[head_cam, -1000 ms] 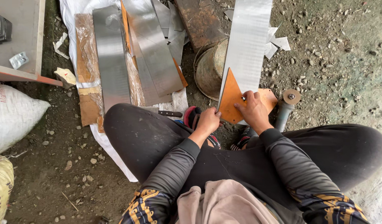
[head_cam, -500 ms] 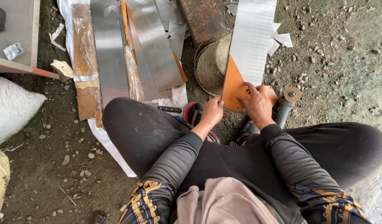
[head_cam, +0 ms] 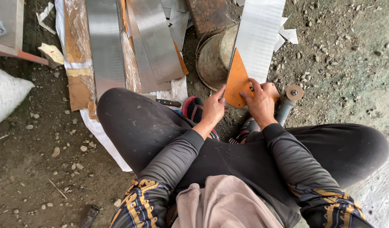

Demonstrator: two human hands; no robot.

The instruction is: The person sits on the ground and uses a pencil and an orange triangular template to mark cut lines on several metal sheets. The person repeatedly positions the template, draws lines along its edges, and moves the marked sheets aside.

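- The orange triangular template (head_cam: 236, 82) lay flat on the near end of a long metal sheet strip (head_cam: 258, 38); all positions below are taken from that template.
- The left hand (head_cam: 213, 107) pressed the template's left edge, fingers flat, not clenched.
- The right hand (head_cam: 261, 101) bore down on its right side; whether it gripped a marking tool could not be told.
- An upturned metal pot (head_cam: 213, 57) sat just left of the template, under the strip.
- An angle grinder (head_cam: 287, 101) lay just right of it, on the ground.
- More metal strips (head_cam: 106, 46) lay well to the left.
- Judgement: the template was placed; no scribed line or cut was visible on the strip.
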